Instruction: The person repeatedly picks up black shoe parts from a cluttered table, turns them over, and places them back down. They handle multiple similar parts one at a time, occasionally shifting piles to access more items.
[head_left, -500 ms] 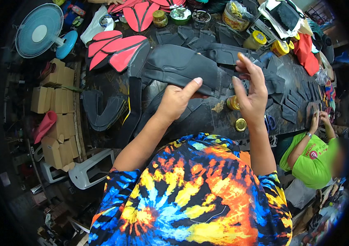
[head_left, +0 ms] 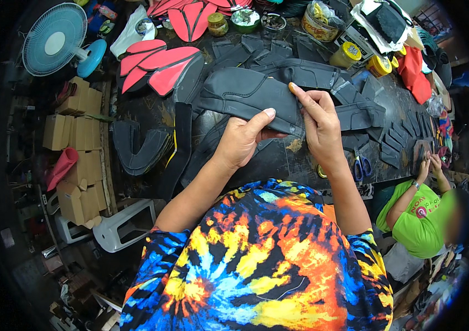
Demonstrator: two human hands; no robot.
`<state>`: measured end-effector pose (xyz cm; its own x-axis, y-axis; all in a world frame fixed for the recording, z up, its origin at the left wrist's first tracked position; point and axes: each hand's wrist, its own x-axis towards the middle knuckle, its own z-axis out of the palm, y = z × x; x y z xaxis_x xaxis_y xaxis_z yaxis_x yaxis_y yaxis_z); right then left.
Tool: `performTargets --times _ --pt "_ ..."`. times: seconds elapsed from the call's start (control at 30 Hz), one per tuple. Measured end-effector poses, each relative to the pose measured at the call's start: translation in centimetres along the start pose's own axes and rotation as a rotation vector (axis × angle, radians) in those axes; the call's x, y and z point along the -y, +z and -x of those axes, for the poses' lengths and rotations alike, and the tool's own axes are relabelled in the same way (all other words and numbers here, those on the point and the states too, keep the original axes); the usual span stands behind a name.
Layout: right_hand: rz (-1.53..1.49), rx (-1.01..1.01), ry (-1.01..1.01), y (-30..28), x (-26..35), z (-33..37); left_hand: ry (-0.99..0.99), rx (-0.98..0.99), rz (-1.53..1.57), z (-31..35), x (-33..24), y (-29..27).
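Observation:
A black, stitched shoe upper (head_left: 242, 91) lies across both of my hands above the dark workbench. My left hand (head_left: 240, 140) is closed on its near edge, thumb on top and the other fingers underneath. At the piece's right end, my right hand (head_left: 321, 124) has its fingertips on the edge, the index finger reaching to the far corner; its thumb is mostly hidden. More black uppers (head_left: 311, 74) lie just beyond and to the right. Pink-faced black cutouts (head_left: 171, 71) are stacked to the left of the held upper.
Blue-handled scissors (head_left: 362, 167) and small black strips (head_left: 394, 146) lie to the right. Curved black pieces (head_left: 138, 149) are stacked at left. Yellow-lidded jars (head_left: 347, 54) stand at the back, a fan (head_left: 55, 41) far left. A co-worker in a green shirt (head_left: 419, 218) sits at right.
My right hand has come down and left from the air onto the right end of the shoe upper. The upper has shifted slightly right and toward me; my left hand keeps its grip.

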<state>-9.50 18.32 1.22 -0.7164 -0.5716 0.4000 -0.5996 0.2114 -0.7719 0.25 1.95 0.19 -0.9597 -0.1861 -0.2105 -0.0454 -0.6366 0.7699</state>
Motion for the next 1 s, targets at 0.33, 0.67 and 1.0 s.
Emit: performTargets --times 0.33,0.67,1.0 --pt "0.227 0.011 -0.235 -1.2 0.1 1.3 0.006 -0.022 0.05 0.1 -0.1 0.0" --pt "0.235 0.101 -0.36 -3.4 1.3 3.0 -0.069 -0.035 0.048 0.1 0.2 -0.2" --pt "0.126 0.122 -0.3 -1.4 1.7 2.3 0.089 -0.089 -0.255 1.3 -2.2 -1.9"
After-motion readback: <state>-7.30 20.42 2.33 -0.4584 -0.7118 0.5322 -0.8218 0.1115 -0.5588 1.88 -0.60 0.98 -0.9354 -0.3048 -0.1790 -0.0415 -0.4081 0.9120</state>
